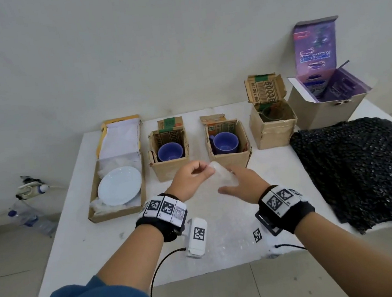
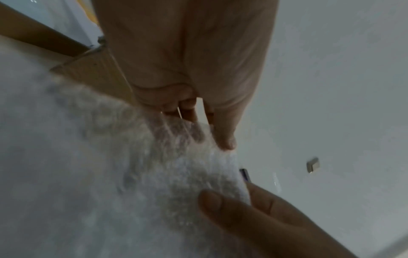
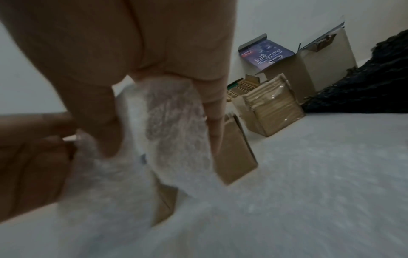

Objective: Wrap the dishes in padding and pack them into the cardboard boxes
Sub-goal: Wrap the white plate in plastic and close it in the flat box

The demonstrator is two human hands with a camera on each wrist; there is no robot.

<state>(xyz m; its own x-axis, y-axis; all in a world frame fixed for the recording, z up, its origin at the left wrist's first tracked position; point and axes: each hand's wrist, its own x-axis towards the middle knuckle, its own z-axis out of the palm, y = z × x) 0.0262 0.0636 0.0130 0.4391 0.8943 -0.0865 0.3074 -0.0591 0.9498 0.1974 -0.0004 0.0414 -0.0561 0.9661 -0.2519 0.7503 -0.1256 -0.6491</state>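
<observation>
A sheet of clear bubble wrap lies on the white table, its far edge lifted. My left hand pinches that raised edge in front of the two middle boxes. My right hand holds the same edge just to the right, thumb on top and fingers behind, as the left wrist view also shows. A white plate lies in a flat box at left. Two blue cups sit in small cardboard boxes. A glass stands in a third box.
A tall purple-lined box stands open at the back right. A black knobbly padding sheet drapes over the table's right side. Plastic bottles and cables lie on the floor at left.
</observation>
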